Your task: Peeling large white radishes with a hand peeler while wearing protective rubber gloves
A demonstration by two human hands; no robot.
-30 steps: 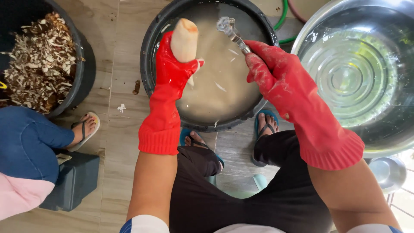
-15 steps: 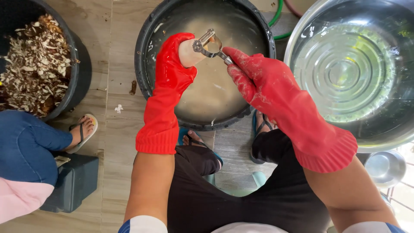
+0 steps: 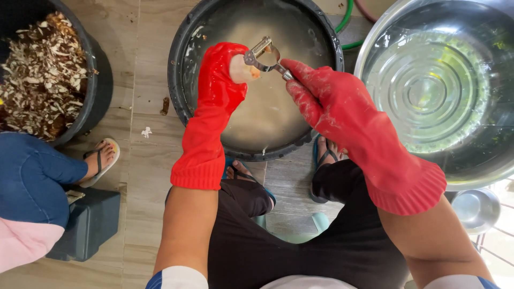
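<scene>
Both my hands wear long red rubber gloves. My left hand (image 3: 220, 75) grips a pale peeled root (image 3: 240, 69), mostly hidden in the glove, over a black tub (image 3: 179, 80) of cloudy water. My right hand (image 3: 321, 96) holds a metal peeler (image 3: 261, 53) whose blade rests against the root's exposed end. Both hands hover above the tub, not in the water.
A large steel basin (image 3: 375, 37) of clear water stands at the right, a small steel bowl (image 3: 476, 210) below it. A black tub of brown peelings (image 3: 37, 80) is at the left. Another person's knee (image 3: 32, 182) and sandalled foot (image 3: 101, 158) sit beside a low dark stool (image 3: 88, 225).
The root was upright with the peeler held apart above the tub; my left hand has since tilted the root and the peeler has come down onto its end.
</scene>
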